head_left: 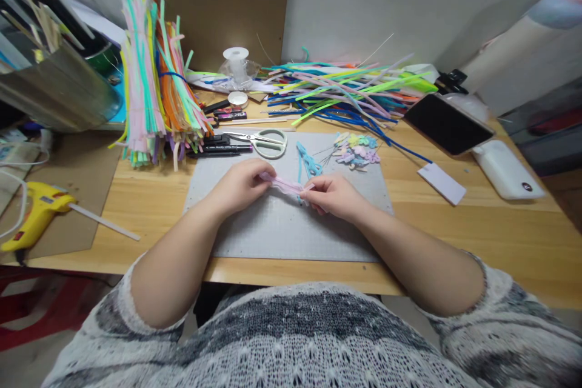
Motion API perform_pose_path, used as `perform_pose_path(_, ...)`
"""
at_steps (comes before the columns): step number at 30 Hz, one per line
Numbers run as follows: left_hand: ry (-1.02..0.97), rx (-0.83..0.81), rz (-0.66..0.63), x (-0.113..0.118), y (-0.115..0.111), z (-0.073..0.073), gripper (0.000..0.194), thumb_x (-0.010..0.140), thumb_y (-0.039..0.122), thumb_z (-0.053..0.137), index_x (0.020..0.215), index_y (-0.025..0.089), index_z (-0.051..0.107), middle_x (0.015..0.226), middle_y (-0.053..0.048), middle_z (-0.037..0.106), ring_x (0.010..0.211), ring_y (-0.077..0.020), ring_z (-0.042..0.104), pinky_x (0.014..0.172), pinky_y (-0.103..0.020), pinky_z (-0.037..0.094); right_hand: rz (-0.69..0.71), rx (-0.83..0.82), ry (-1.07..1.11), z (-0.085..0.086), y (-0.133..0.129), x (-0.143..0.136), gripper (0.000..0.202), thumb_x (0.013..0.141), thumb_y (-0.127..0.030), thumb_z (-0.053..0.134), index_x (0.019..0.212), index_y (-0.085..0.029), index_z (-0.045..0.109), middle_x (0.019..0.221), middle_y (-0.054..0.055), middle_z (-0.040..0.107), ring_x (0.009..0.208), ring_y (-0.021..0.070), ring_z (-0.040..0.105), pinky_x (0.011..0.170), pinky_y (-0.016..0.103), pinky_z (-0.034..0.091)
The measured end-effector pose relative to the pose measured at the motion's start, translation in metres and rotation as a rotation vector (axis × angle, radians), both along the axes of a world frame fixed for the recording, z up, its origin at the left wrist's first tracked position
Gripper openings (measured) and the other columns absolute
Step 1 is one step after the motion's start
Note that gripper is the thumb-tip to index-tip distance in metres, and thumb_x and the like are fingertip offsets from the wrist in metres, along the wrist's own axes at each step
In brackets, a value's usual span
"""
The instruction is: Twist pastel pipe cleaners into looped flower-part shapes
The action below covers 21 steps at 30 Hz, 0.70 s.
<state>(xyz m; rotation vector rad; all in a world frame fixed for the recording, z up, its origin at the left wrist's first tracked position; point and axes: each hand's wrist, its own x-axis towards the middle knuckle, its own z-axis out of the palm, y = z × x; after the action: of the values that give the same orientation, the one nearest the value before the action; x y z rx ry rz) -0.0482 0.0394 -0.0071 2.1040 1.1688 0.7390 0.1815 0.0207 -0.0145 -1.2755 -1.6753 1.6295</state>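
Observation:
A pale pink-lilac pipe cleaner piece (285,185), seemingly several strands side by side, stretches between my two hands above the grey cutting mat (254,233). My left hand (245,185) pinches its left end between thumb and fingers. At its right end my right hand (334,195) is closed on it, fingertips pressed together. Just behind the right hand lies a looped light blue pipe cleaner piece (310,163), partly hidden by that hand. Small pastel pipe cleaner shapes (359,150) with thin wire stems are heaped at the mat's back right.
Scissors (268,143) and black markers (222,150) lie behind the left hand. Bundled pipe cleaners (145,79) stand at back left, loose ones (336,91) behind the mat. A yellow glue gun (39,212) is far left; a phone (448,124) leans on a stand at right.

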Motion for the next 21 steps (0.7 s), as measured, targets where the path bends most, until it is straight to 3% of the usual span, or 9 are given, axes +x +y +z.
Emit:
perform_pose_path(11,0.151,0.088,-0.067,-0.004,0.001,-0.002,0.013,0.078,0.023,0.058,0.082,0.022,0.07,0.084,-0.006,0.07,0.079,-0.0204,0.061,0.074,-0.031,0.043,0.049,-0.18,0.083,0.007,0.007,0.004,0.018,0.071,-0.029,0.064,0.061,-0.014,0.06,0.041,-0.004,0.052,0.032,0.0058,0.04,0.035,0.019,0.027)
perform_pose_path(17,0.135,0.093,-0.105,-0.005,0.001,0.0,0.012,0.079,0.022,0.058,0.078,0.022,0.07,0.081,-0.006,0.069,0.077,-0.0195,0.061,0.073,-0.03,0.042,0.071,-0.169,0.059,0.006,0.01,0.007,0.018,0.071,-0.028,0.065,0.063,-0.013,0.062,0.04,-0.005,0.051,0.033,0.0056,0.04,0.035,0.019,0.029)
perform_pose_path(21,0.008,0.022,-0.039,-0.005,0.0,0.004,0.009,0.076,0.022,0.061,0.082,0.02,0.068,0.079,-0.004,0.068,0.073,-0.0175,0.059,0.07,-0.028,0.043,0.043,-0.169,0.088,0.004,0.011,0.008,0.017,0.071,-0.028,0.065,0.064,-0.013,0.062,0.041,-0.004,0.052,0.033,0.0055,0.04,0.035,0.019,0.029)
